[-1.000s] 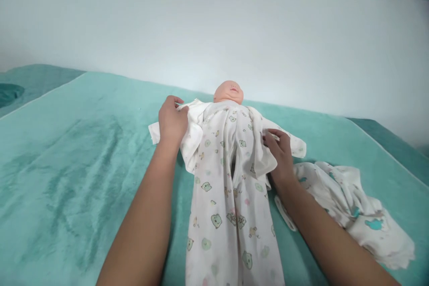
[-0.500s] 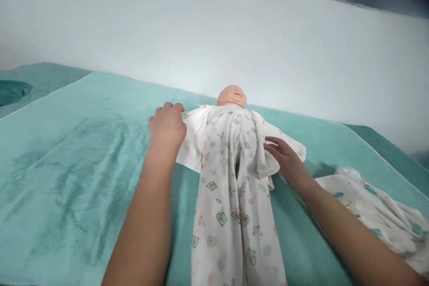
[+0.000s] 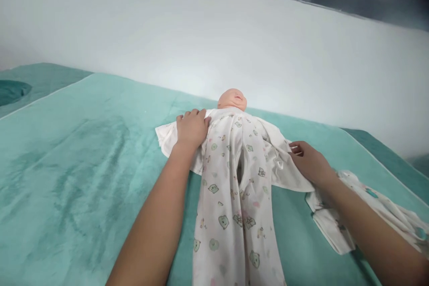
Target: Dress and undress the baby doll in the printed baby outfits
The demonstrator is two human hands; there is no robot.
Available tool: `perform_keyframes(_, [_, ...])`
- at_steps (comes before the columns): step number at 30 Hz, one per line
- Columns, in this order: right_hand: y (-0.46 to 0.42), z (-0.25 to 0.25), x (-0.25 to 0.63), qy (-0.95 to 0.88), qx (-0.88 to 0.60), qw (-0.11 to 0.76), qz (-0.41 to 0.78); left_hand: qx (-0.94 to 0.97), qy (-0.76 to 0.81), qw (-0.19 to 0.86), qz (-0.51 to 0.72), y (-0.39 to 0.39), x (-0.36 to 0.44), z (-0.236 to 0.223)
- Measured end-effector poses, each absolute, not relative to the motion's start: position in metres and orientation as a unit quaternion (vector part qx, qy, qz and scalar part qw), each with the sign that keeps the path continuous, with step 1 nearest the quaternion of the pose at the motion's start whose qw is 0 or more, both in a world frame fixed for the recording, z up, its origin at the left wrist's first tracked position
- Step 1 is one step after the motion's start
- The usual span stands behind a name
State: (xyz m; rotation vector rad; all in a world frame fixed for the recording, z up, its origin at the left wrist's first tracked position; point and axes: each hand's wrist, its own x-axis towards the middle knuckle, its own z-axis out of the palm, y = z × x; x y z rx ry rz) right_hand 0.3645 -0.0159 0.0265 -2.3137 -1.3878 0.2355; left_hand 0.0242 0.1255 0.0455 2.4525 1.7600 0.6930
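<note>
A baby doll (image 3: 232, 99) lies on its back, its head toward the wall. Over its body is a white baby romper (image 3: 223, 214) printed with green bears, the two long legs reaching toward me. My left hand (image 3: 193, 127) rests on the white cloth by the doll's shoulder, fingers spread, with a sleeve showing beyond it. At the other side, my right hand (image 3: 308, 161) has its curled fingers on the edge of the romper's front flap (image 3: 288, 170), which is folded outward with its plain side up. The doll's arms and legs are hidden by cloth.
A second white baby garment (image 3: 378, 205) with teal prints lies crumpled at right, partly behind my right forearm. Green plush cloth (image 3: 83, 165) covers the surface. A white wall (image 3: 201, 31) rises directly behind the doll's head.
My left hand has moved right, from the sleeve's outer edge to the shoulder. My right hand has moved outward, and the front flap now spreads to the right over the sleeve.
</note>
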Motion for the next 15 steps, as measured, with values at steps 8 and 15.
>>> perform_keyframes(8, [0.043, 0.092, 0.247, -0.682, -0.659, 0.317, 0.031, 0.741, 0.637, 0.059, 0.207, 0.134, 0.015, 0.047])
perform_keyframes(15, [0.142, 0.110, 0.139, -0.828, -0.555, 0.015, 0.078, 0.734, 0.650, 0.055, 0.189, 0.134, 0.013, 0.050])
